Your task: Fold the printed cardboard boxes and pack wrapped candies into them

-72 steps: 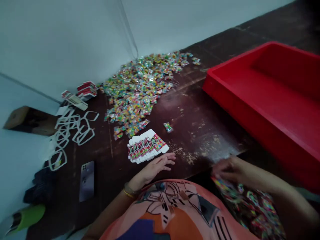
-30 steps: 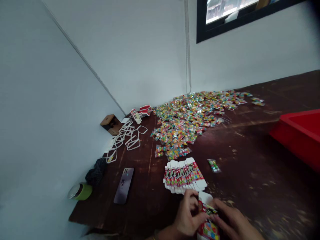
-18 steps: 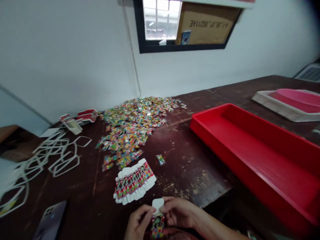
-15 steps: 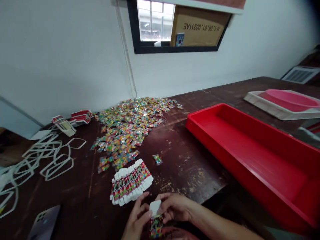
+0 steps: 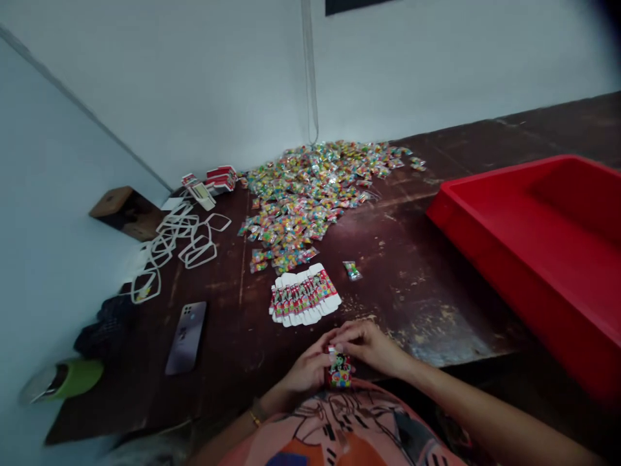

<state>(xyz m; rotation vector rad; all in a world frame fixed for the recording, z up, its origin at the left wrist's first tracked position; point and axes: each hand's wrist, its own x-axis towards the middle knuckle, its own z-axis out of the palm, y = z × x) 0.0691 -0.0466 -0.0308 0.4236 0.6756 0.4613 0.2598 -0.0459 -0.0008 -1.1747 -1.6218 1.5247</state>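
A pale wall (image 5: 194, 84) with a hanging cord (image 5: 310, 71) stands at the far side, behind a dark, worn worktop (image 5: 412, 252).

In the head view, the small printed box (image 5: 340, 374) is at the near edge of the scene, in front of the person's patterned shirt (image 5: 334, 427). The left hand (image 5: 310, 367) grasps it along its left side; the right hand (image 5: 371, 346) is bent over its top end, thumb and fingers pinching there. Its inside is hidden, so I cannot tell what it holds.

Just beyond the hands lies a fan of flat cartons (image 5: 305, 299), overlapping and printed in red and white. A single sachet (image 5: 352, 270) lies to the right of their far end, apart from the large heap of sachets (image 5: 310, 200) on the far side. On the right sits a red tray (image 5: 485, 249); on the left are a phone (image 5: 186, 338), a tangle of white strips (image 5: 179, 226) and a green container (image 5: 80, 378).

The step in hand looks to be working the top end of the box. As I judge it, the next move there calls for a steady left grip and light fingertip pressure from the right, so that the thin card keeps its shape.
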